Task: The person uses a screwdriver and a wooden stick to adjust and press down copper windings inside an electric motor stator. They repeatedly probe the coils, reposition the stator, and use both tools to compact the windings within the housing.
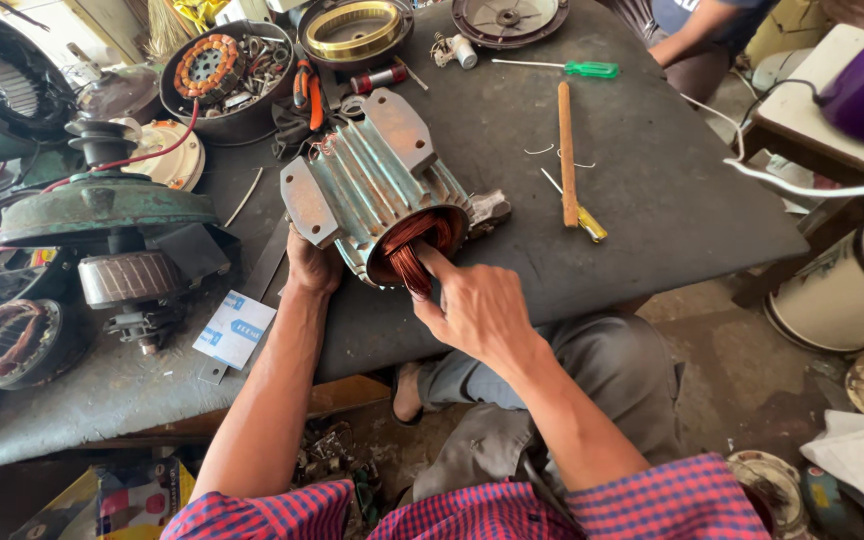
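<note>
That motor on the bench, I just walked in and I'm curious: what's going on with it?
A person in a checked shirt sits at a dark workbench with a green finned motor housing lying on its side. The left hand steadies the housing at its lower edge, while the right hand reaches its fingers into the open end, touching the copper windings. A wooden stick and a green-handled screwdriver lie untouched beyond.
</note>
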